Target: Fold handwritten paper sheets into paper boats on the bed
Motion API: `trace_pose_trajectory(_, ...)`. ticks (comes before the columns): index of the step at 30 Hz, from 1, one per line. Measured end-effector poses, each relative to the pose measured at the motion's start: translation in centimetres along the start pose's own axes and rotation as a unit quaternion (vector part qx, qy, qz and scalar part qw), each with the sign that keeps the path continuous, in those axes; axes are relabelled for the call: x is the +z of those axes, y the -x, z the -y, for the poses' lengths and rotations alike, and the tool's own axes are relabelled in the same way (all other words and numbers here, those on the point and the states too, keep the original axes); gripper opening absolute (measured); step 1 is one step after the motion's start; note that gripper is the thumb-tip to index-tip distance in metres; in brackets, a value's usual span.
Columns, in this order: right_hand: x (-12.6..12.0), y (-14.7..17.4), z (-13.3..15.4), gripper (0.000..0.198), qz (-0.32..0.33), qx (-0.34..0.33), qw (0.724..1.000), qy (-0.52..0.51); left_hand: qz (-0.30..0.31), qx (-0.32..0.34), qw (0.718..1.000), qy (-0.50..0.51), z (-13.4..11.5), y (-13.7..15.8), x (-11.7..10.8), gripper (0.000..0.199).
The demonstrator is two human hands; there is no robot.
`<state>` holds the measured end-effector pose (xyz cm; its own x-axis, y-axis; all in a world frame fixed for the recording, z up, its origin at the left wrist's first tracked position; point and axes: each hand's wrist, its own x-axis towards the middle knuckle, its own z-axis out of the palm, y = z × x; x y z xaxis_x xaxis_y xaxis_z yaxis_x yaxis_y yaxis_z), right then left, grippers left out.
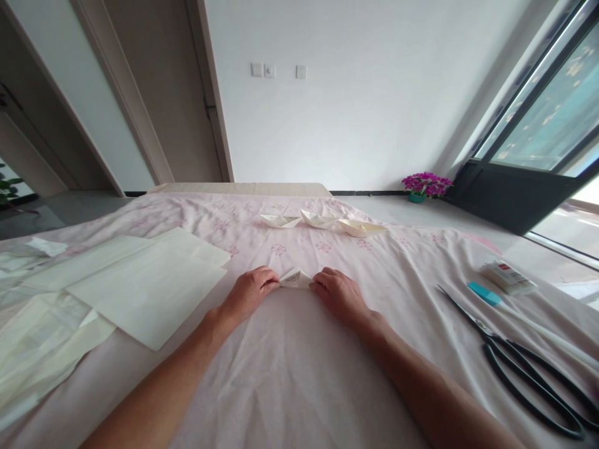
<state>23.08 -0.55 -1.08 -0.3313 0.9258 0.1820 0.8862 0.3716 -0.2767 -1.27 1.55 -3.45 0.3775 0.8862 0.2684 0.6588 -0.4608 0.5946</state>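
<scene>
Between my two hands is a small folded paper boat (296, 279), pale with some dark print on its peaked middle. My left hand (255, 288) pinches its left tip, fingers closed. At the opposite tip, my right hand (337, 292) pinches the paper in the same way. Farther back on the cloth stand three folded paper boats in a row: a left one (281, 221), a middle one (318, 219) and a yellower right one (362, 228). The fingertips partly hide the ends of the held boat.
Pale paper sheets (154, 287) lie overlapping at the left, beside crumpled plastic wrapping (42, 349). To the right are black-handled scissors (486, 330), a blue-ended white tool (484, 293) and a small wrapped pack (508, 277). A wrinkled pink floral cloth (262, 374) covers the surface.
</scene>
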Motion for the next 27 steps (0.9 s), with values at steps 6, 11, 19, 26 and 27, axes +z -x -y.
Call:
trace_pose_trajectory(6, 0.3, -0.2, -0.1, 0.028, 0.008, 0.033, 0.999, -0.014, -0.036, -0.003, 0.999, -0.017, -0.1, -0.2, 0.9, 0.013)
trace_pose_trajectory(11, 0.8, -0.5, 0.1, 0.026, 0.001, 0.047, 0.999, 0.005, -0.043, -0.015, 0.998, -0.035, -0.3, -0.3, 1.2, 0.015)
trace_pose_trajectory(19, 0.9, -1.1, 0.4, 0.026, 0.003, 0.075, 0.997, 0.035, -0.065, -0.025, 0.993, -0.096, -1.3, -0.2, 1.7, 0.015)
trace_pose_trajectory(26, 1.5, -1.4, 0.3, 0.027, 0.006, 0.091, 0.994, 0.053, -0.069, -0.013, 0.983, -0.171, -0.9, -0.5, 2.4, 0.013)
trace_pose_trajectory(27, 1.6, -1.4, 0.3, 0.027, 0.005, 0.092, 0.994, 0.052, -0.067, -0.011, 0.981, -0.181, -0.8, -0.5, 2.5, 0.012)
